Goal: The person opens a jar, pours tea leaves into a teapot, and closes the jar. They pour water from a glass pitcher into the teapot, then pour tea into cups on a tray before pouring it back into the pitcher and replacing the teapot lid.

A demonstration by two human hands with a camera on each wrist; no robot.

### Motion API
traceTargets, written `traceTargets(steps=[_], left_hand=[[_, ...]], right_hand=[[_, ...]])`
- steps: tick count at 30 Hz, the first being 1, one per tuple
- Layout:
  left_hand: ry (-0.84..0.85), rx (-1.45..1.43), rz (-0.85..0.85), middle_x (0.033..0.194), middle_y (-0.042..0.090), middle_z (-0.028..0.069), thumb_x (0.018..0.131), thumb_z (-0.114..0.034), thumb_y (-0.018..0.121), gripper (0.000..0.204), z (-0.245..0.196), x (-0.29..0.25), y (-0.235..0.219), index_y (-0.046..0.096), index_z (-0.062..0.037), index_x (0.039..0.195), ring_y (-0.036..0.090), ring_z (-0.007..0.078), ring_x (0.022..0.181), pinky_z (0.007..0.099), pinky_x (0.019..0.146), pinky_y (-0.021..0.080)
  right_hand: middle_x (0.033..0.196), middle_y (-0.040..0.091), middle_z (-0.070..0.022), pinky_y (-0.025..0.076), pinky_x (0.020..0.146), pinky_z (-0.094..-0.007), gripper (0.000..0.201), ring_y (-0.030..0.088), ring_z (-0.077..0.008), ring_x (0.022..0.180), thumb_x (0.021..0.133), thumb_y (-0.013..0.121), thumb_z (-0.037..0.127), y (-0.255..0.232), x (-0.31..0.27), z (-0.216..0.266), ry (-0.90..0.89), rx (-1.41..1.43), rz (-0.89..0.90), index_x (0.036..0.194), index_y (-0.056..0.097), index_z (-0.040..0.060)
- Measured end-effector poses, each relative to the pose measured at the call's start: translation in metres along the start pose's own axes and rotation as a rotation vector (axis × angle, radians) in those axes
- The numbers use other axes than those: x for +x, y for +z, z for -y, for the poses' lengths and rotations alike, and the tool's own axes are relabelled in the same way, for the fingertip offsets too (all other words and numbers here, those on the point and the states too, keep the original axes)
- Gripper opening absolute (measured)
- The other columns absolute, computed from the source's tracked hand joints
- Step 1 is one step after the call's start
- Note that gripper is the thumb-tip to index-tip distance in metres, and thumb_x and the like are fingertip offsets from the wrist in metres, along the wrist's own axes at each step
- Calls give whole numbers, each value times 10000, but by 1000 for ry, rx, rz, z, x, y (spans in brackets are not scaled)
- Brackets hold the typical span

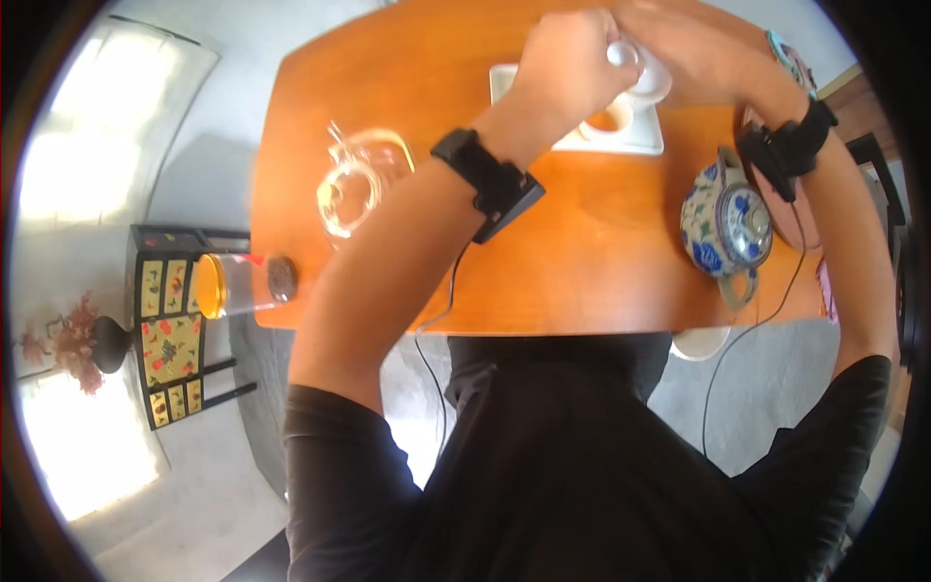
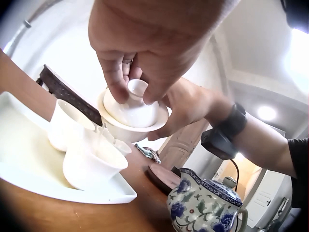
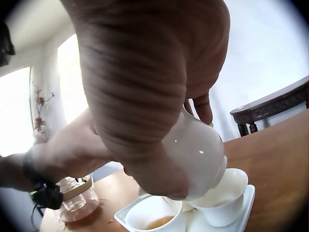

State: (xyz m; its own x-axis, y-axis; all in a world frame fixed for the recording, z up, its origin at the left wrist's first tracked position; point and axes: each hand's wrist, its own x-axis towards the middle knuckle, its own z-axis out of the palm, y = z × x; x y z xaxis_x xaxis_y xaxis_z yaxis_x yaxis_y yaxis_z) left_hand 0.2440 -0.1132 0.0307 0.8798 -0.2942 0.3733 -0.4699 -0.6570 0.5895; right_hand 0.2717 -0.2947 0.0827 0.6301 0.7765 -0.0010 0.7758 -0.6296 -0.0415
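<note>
A white lidded bowl (image 1: 655, 85) (image 2: 126, 126) (image 3: 198, 152) is held over a white tray (image 1: 640, 144) (image 2: 63, 192) at the far side of the table. My left hand (image 1: 567, 68) (image 2: 149, 48) pinches the knob of its lid (image 2: 130, 112), which sits within the bowl's rim. From the other side my right hand (image 1: 679, 44) (image 2: 186, 106) (image 3: 145, 87) grips the bowl, tilted in the right wrist view. White cups stand on the tray below; one cup (image 1: 593, 133) (image 3: 169, 225) contains amber liquid. Part of the bowl is hidden by my fingers.
A blue-and-white teapot (image 1: 713, 218) (image 2: 198, 203) stands at the right, beside a round reddish board (image 1: 800, 218). A glass pot (image 1: 349, 199) (image 3: 77, 205) is at the left, with a yellow-lidded jar (image 1: 238, 284) near the left edge. Cables trail from both wrist devices.
</note>
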Motion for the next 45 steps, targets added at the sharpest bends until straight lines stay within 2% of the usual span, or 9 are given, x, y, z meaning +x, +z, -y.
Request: traceTargets(steps=[2, 12, 15, 22, 25, 31, 33, 40, 45], left_hand=[[-24, 17, -19, 847, 713, 121, 780, -220, 820, 357, 1, 6, -1, 684, 23, 1003, 701, 205, 788, 323, 757, 566], [-3, -19, 6, 783, 689, 118, 760, -190, 799, 337, 1, 20, -4, 653, 36, 964, 694, 192, 721, 316, 711, 571], [-6, -130, -18, 767, 679, 108, 763, -170, 787, 312, 5, 21, -4, 652, 31, 959, 686, 169, 697, 315, 690, 571], [-81, -203, 48, 760, 677, 93, 772, -119, 780, 269, -2, 24, -16, 658, 23, 965, 675, 142, 670, 293, 644, 566], [-73, -229, 73, 752, 673, 89, 790, -109, 773, 244, -2, 25, -14, 658, 21, 962, 674, 132, 665, 289, 623, 557], [87, -142, 51, 755, 666, 92, 796, -99, 766, 248, -2, 31, -9, 702, 9, 1010, 682, 147, 668, 304, 602, 539], [161, -97, 36, 779, 675, 107, 774, -102, 775, 262, -3, 33, -6, 725, -8, 1014, 683, 194, 679, 314, 633, 545], [174, -79, 57, 863, 694, 140, 779, -98, 777, 253, -11, 44, 8, 730, -6, 1010, 678, 240, 731, 337, 714, 556], [164, -123, 57, 882, 709, 136, 812, -92, 763, 241, -3, 43, 15, 721, 24, 1018, 697, 213, 769, 322, 743, 562]], right_hand=[[1210, 581, -180, 465, 991, -454, 705, 526, -414, 1183, 648, 857, 94, 13, 0, -21, -62, 39, -74, 1267, 523, 72], [1265, 588, -166, 450, 1067, -455, 890, 513, -394, 1224, 645, 894, 116, 22, -1, -41, -163, 135, -135, 1408, 438, 70], [1365, 550, -210, 443, 1080, -445, 1087, 511, -396, 1252, 656, 895, 143, 17, -4, -36, -68, 232, -101, 1550, 289, 21], [1375, 551, -221, 442, 1083, -443, 1069, 510, -397, 1260, 671, 884, 153, 12, -4, -32, 2, 361, -89, 1547, 290, 6], [1291, 603, -143, 449, 1028, -444, 893, 538, -384, 1191, 664, 891, 155, 20, -6, -37, -24, 427, -167, 1425, 428, 96], [1200, 603, -225, 472, 999, -454, 812, 548, -405, 1161, 636, 900, 195, 7, -13, -37, -7, 337, -84, 1318, 507, -7], [1120, 611, -212, 480, 955, -455, 652, 569, -397, 1102, 632, 896, 214, 2, -18, -33, 43, 281, -76, 1154, 567, 5], [1079, 622, -202, 483, 951, -448, 610, 577, -379, 1090, 622, 887, 244, 0, -25, -34, 122, 217, -143, 1101, 598, 0], [1090, 624, -185, 492, 954, -414, 585, 571, -363, 1084, 592, 871, 224, -4, -19, -30, 126, 55, -35, 1072, 629, -7]])
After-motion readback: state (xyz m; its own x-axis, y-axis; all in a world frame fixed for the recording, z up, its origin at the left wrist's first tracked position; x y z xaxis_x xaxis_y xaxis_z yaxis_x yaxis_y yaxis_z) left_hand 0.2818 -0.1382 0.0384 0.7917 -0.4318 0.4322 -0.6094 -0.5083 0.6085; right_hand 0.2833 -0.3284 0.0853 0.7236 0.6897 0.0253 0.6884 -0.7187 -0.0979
